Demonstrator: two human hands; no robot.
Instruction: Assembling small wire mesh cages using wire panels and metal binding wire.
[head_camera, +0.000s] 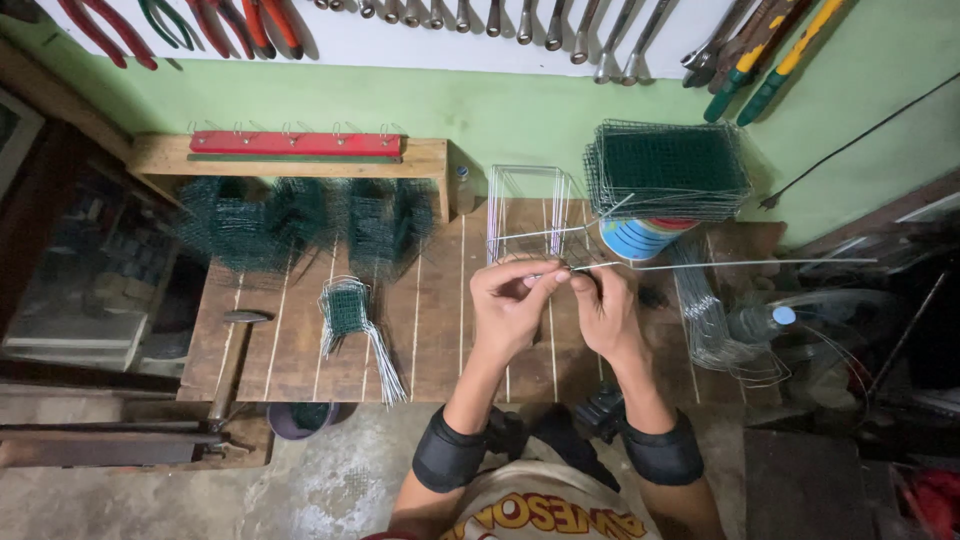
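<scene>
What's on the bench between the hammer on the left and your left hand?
In the head view, a small green wire-mesh piece with loose silver wires lies on the wooden bench, between the hammer and the left hand.

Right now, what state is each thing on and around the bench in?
left hand: pinching the wire at its fingertips
right hand: gripping the same wire
wire: straight, running out to the right, held above the bench
mesh panels: stacked flat
hammer: lying on the bench, untouched
small mesh piece: lying flat, loose wires fanned out beside it
pliers: hanging on the wall
</scene>
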